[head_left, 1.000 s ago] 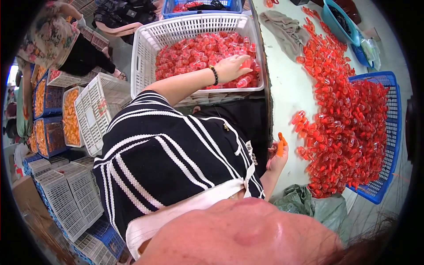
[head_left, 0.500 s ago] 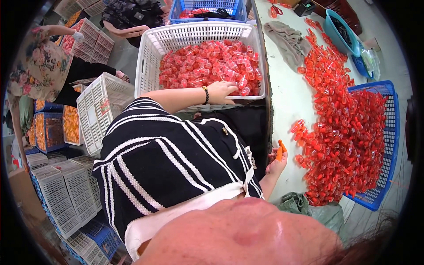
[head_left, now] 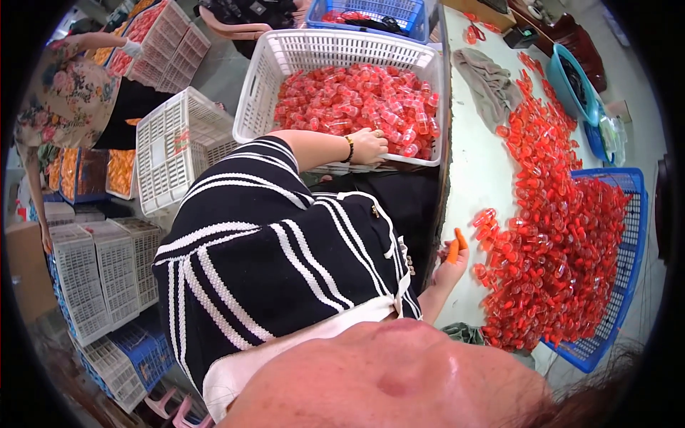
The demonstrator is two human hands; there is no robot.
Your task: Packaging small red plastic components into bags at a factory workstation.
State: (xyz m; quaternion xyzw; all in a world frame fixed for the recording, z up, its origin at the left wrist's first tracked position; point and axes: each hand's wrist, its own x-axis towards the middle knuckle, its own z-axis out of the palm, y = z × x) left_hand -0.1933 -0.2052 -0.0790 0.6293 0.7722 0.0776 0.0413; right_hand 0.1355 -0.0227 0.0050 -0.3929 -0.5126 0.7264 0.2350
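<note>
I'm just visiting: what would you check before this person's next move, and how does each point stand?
1. Both hands visible: ok; left hand at the near rim of the white crate, right hand by the table.
2. Orange finger covers on the right hand: ok, two show.
3. Bottle-shaped pieces inside the white crate: ok.
4. Red pieces all within the blue basket: not ok, many lie across the table.
5. Left hand empty: cannot tell, its palm is hidden.

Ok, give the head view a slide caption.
Left hand at a white slotted plastic crate of translucent red pieces; right hand near a red plastic heap on a white tabletop.
</note>
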